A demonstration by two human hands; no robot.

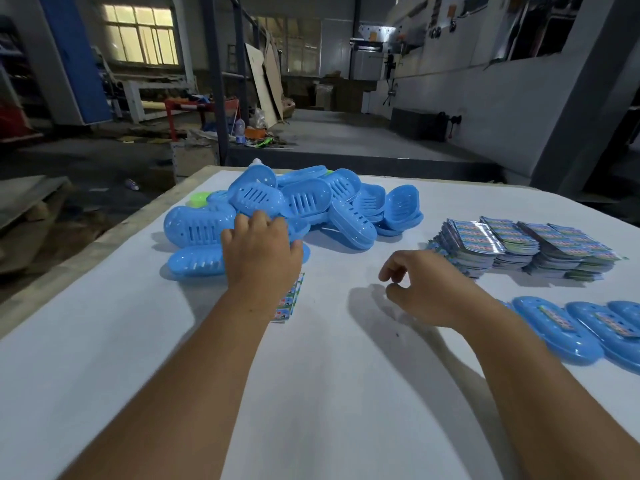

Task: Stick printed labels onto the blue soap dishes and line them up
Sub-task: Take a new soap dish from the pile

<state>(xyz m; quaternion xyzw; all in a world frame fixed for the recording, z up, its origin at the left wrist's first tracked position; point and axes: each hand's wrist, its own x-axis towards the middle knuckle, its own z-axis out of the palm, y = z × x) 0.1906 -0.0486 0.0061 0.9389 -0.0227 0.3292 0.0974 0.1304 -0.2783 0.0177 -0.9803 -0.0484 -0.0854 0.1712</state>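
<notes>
Nearest you, both bare forearms ran up over the white table point(329, 393). Your right hand point(420, 287) hovered just off the surface mid-table, fingers loosely curled, thumb and forefinger close together. I couldn't tell whether they pinched anything; nothing showed between them.

By the right edge sat the labelled dishes point(571, 327), overlapping in a row, each with a label on its upturned base, cut off by the frame so no count was possible. Probably the finished line, kept on your right-hand side for quick set-down.

Left of centre, a label strip point(292, 299) lay flat on the table, mostly hidden under your left wrist. Likely staged there for the next dish.

Your left hand point(261, 252) lay spread over a dish at the near edge of the heap, fingers mostly straight and touching blue plastic. Whether the fingertips hooked under a rim was hidden by the hand itself. It read as a reach for the next blank.

Beyond it, the unlabelled soap dishes point(304, 206) were piled loose toward the far-left corner, slotted bases facing every way. A green item point(199, 199) and a white cap point(257, 162) poked out behind, too covered to identify.

Toward the far-right edge stood the label stacks point(526, 249), several piles side by side, print too small to read.
</notes>
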